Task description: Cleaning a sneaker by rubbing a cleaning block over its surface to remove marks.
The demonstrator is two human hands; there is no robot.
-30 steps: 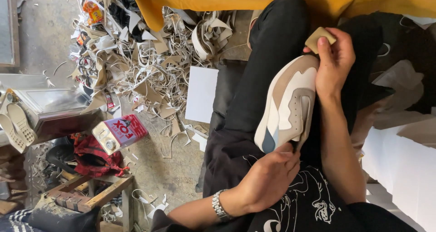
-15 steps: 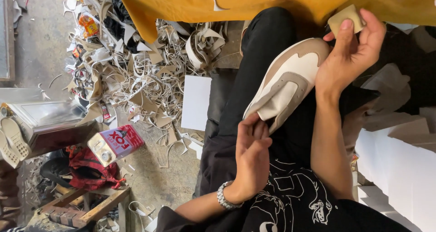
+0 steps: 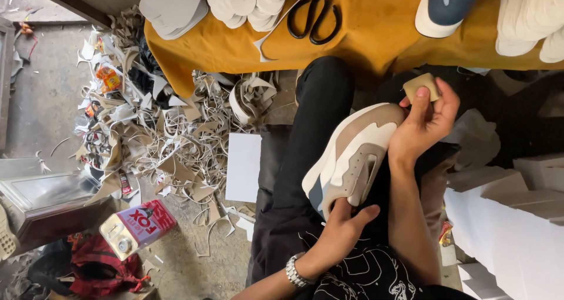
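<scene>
Scraps of pale leather and card lie heaped on the concrete floor at left of centre, curled strips and jagged offcuts piled loosely. At the bottom left a rectangular tin can, red and white with a round metal cap, lies on its side beside a crumpled red cloth. A flat white sheet rests on the floor just beside the person's black trouser leg.

Along the top of the frame a mustard-yellow cloth drapes a bench; on it sit stacked white insoles, black scissors and another shoe in white and navy.

On the lap, right of centre, lies the shoe, smooth white, tan and grey panels with a blue patch. The left hand grips its lower end, fingers curled inside the opening. The right hand rests against its upper end and pinches a small tan square block between thumb and fingers. White boxes stand at the lower right.
</scene>
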